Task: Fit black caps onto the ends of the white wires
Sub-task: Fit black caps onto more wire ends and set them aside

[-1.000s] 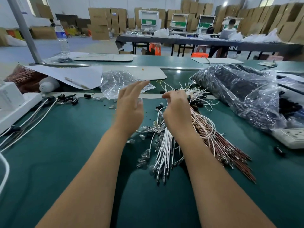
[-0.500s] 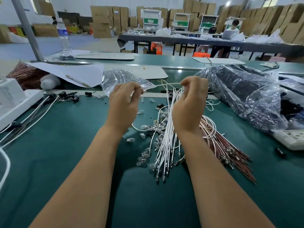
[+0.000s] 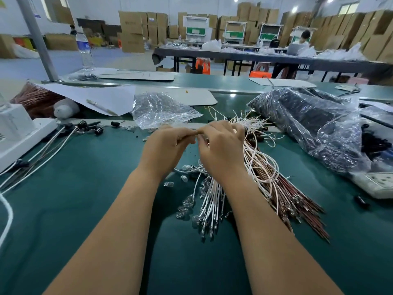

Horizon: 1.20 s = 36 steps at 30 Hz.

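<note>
My left hand (image 3: 165, 147) and my right hand (image 3: 221, 150) meet fingertip to fingertip above the green mat. My right hand's curled fingers pinch the end of a white wire; my left hand pinches a small piece that its fingers hide. Under my right wrist a bundle of white wires (image 3: 210, 201) fans out toward me. Loose black caps (image 3: 98, 130) lie at the mat's far left edge. A clear bag full of black caps (image 3: 308, 120) sits to the right.
Brown wires (image 3: 297, 205) lie beside the white bundle. Small clear parts (image 3: 187, 201) are scattered under my hands. A crumpled clear bag (image 3: 161, 109) lies behind them. A white power strip (image 3: 376, 184) sits at right, a white device (image 3: 19, 133) at left.
My right hand has come down and left from its raised position with the wires. My left hand has moved right, and the fingertips of both now touch.
</note>
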Each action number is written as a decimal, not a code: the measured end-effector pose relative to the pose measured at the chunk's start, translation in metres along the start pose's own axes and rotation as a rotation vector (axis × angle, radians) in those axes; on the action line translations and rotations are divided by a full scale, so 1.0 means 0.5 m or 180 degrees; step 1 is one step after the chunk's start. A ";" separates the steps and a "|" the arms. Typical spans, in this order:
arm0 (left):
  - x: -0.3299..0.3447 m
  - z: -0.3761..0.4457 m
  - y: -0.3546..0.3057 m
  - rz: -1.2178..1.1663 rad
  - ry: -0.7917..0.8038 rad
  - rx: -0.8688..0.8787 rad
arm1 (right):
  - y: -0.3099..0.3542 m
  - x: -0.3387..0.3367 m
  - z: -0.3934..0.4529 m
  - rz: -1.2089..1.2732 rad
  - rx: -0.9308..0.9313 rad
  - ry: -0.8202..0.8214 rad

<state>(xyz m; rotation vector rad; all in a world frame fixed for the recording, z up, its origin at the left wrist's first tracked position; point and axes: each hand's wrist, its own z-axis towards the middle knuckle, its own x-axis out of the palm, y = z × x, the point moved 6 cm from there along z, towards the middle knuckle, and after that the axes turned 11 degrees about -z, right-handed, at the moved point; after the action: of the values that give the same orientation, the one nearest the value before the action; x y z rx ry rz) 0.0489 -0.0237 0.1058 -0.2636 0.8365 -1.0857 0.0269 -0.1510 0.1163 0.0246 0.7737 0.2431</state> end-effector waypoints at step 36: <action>0.161 0.084 0.009 0.0916 0.1056 -0.1243 | -0.082 0.036 -0.014 0.1302 0.1768 0.0363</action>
<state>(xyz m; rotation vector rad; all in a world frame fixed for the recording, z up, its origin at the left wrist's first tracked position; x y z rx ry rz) 0.0983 -0.0991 0.0938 -0.2814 1.3435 -0.6980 0.0430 -0.1872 0.0944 0.7042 0.9273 0.4128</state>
